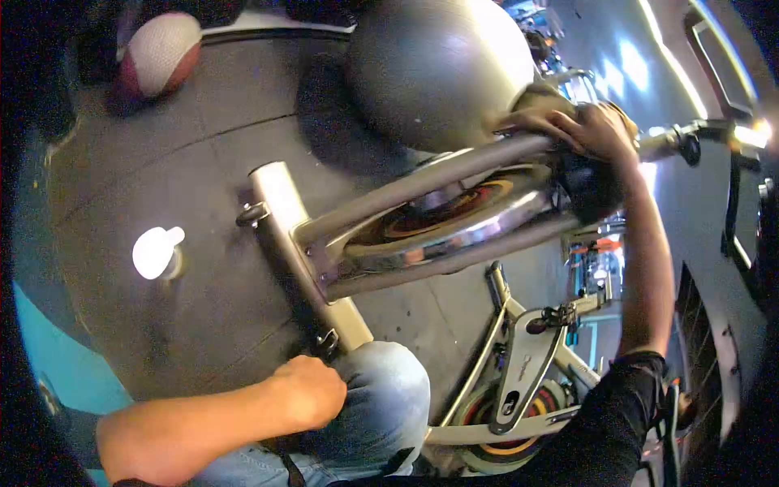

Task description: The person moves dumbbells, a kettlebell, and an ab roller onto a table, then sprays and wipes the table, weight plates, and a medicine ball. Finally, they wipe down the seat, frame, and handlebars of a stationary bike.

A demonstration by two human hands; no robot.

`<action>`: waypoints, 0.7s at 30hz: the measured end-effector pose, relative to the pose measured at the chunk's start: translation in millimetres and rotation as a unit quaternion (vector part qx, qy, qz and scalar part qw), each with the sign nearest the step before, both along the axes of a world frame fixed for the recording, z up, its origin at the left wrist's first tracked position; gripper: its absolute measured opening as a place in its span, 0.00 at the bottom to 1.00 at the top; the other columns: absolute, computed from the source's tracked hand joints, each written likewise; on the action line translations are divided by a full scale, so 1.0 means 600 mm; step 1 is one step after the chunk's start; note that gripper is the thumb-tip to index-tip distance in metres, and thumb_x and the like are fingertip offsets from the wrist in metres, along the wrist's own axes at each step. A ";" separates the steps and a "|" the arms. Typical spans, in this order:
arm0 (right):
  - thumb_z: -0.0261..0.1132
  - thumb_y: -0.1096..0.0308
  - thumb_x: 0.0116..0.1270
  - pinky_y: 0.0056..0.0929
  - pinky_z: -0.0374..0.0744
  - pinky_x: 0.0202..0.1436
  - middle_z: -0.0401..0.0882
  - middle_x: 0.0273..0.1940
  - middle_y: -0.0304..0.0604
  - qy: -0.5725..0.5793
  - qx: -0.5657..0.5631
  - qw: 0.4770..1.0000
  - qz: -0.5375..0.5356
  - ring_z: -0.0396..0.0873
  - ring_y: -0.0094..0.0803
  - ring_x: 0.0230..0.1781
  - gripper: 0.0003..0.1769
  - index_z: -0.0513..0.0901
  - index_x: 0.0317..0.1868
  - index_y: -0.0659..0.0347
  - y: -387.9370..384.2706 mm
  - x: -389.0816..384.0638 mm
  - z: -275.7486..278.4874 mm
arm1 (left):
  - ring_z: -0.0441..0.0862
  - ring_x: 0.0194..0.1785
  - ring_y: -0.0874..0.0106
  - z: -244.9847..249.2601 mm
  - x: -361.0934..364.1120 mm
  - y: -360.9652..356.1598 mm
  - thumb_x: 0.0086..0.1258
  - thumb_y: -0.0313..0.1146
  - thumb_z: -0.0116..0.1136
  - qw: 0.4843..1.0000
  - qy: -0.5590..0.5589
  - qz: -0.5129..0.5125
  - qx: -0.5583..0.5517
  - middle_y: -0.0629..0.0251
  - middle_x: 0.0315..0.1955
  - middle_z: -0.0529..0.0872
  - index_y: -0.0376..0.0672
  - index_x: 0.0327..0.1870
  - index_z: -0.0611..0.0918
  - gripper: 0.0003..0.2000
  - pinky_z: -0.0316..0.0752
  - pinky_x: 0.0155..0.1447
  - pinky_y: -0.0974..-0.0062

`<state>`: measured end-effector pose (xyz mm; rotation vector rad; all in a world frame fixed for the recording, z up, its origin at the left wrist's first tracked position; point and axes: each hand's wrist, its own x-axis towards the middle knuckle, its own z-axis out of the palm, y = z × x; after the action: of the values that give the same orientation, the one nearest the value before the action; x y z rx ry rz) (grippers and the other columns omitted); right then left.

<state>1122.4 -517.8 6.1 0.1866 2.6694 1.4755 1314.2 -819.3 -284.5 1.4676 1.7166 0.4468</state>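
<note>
A tilted exercise bike with a silver flywheel (pixel 438 235) and a grey tubular frame (pixel 422 185) fills the middle. My right hand (pixel 596 134) reaches up to the upper end of this frame, its fingers curled over a dark, blurred part there. What lies under the palm is hidden. Low in view, my left hand (pixel 312 391) is closed in a fist against my jeans knee (pixel 389 381), close to the end of the bike's pale foot bar (pixel 350 323). Its palm side is hidden.
A large grey exercise ball (pixel 438 69) stands beyond the frame. On the dark floor are a red and white ball (pixel 165 53) and a white object (pixel 157 252). A second exercise bike (pixel 527 373) stands at the lower right, with a dark-framed structure at the far right.
</note>
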 end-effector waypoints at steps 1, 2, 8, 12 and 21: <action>0.52 0.34 0.61 0.44 0.76 0.46 0.82 0.37 0.57 -0.012 -0.019 1.000 0.014 0.81 0.50 0.39 0.36 0.84 0.42 0.63 0.020 -0.004 0.014 | 0.86 0.39 0.59 -0.003 -0.002 -0.002 0.57 0.34 0.56 1.000 0.012 -0.015 -0.014 0.54 0.34 0.87 0.39 0.33 0.86 0.10 0.80 0.43 0.64; 0.53 0.33 0.60 0.43 0.76 0.48 0.83 0.39 0.56 0.066 -0.052 0.992 0.093 0.81 0.49 0.40 0.37 0.85 0.41 0.62 0.039 -0.001 0.020 | 0.86 0.39 0.59 -0.007 -0.005 -0.005 0.57 0.34 0.56 1.000 0.002 -0.009 -0.011 0.54 0.34 0.87 0.39 0.33 0.86 0.10 0.80 0.43 0.64; 0.51 0.57 0.70 0.46 0.78 0.42 0.80 0.37 0.59 0.044 0.060 0.994 0.084 0.81 0.52 0.37 0.21 0.74 0.58 0.59 0.079 -0.003 -0.037 | 0.86 0.34 0.56 -0.033 0.005 -0.019 0.56 0.35 0.53 0.998 0.004 0.028 0.056 0.51 0.29 0.86 0.40 0.27 0.86 0.10 0.80 0.37 0.58; 0.51 0.58 0.69 0.45 0.73 0.50 0.79 0.41 0.61 0.043 -0.086 0.955 0.281 0.78 0.51 0.42 0.21 0.74 0.58 0.57 0.038 0.070 -0.162 | 0.86 0.35 0.58 -0.023 0.010 -0.018 0.57 0.35 0.53 0.998 0.014 0.002 0.058 0.54 0.30 0.87 0.42 0.29 0.86 0.11 0.80 0.37 0.58; 0.46 0.53 0.72 0.44 0.77 0.49 0.81 0.43 0.57 -0.381 0.029 0.924 0.010 0.81 0.52 0.39 0.23 0.75 0.54 0.63 0.008 -0.118 -0.201 | 0.86 0.39 0.61 -0.009 0.026 -0.017 0.60 0.35 0.52 1.000 0.000 0.003 0.002 0.57 0.35 0.87 0.44 0.35 0.87 0.12 0.81 0.41 0.61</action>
<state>1051.8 -513.3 -114.7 -0.3457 1.9977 1.2717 1330.0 -829.5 -289.8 1.4661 1.7216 0.4522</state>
